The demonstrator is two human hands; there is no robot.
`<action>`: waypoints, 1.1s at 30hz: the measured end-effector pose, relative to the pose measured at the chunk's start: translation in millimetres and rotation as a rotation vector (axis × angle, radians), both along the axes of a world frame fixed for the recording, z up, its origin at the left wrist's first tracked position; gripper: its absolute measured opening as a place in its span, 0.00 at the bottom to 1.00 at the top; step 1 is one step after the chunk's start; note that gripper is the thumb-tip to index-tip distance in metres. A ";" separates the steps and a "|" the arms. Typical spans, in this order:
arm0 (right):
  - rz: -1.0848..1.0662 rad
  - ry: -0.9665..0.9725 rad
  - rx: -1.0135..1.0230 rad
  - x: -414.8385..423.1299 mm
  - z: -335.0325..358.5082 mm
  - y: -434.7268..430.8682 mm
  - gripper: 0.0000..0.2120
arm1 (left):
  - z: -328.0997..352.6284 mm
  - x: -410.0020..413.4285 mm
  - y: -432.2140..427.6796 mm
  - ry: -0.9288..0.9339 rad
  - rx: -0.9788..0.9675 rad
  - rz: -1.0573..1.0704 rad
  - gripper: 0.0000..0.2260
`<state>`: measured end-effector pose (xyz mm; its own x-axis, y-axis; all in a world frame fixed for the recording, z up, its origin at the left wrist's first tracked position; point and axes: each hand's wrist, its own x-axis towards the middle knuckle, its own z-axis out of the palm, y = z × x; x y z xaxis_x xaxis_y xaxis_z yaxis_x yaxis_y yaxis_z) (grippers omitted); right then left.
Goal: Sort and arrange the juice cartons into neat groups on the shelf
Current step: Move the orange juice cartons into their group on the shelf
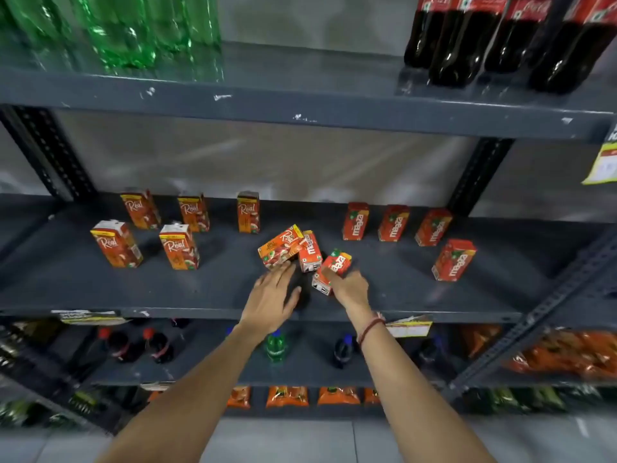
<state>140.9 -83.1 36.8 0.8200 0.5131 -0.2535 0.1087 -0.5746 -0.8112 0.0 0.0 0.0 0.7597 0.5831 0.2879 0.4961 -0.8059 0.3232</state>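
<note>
On the dark grey shelf [133,295], several upright Real cartons [178,247] stand at the left and several upright Maaza cartons [394,222] at the right. In the middle lies a small heap: a Real carton on its side [280,245] and a tipped Maaza carton [310,250]. My right hand [350,289] grips a third tilted Maaza carton [334,267] at the heap's right edge. My left hand [272,295] is flat and open, its fingertips just below the lying Real carton.
The shelf above [300,108] carries green bottles [133,35] and cola bottles [500,38]. Below stand more bottles [275,345] and orange snack packs [567,355]. Slotted uprights [480,175] frame the bay. A yellow price tag [601,165] hangs at the right.
</note>
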 end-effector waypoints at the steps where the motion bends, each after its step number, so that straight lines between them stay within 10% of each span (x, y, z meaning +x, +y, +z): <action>1: -0.013 0.056 -0.002 1.1 -1.9 5.8 0.29 | -5.8 2.5 0.5 0.045 -0.035 0.005 0.23; 13: -0.086 0.380 -0.067 15.5 -2.9 38.2 0.43 | -29.6 9.7 -1.0 0.110 0.022 0.073 0.23; 23: -0.029 0.614 0.284 11.9 -5.1 10.1 0.27 | -26.3 8.0 -2.8 0.105 0.038 0.070 0.28; 33: 0.242 0.323 0.357 -21.6 -3.2 -2.4 0.36 | -24.3 5.1 -3.4 0.135 -0.004 0.036 0.29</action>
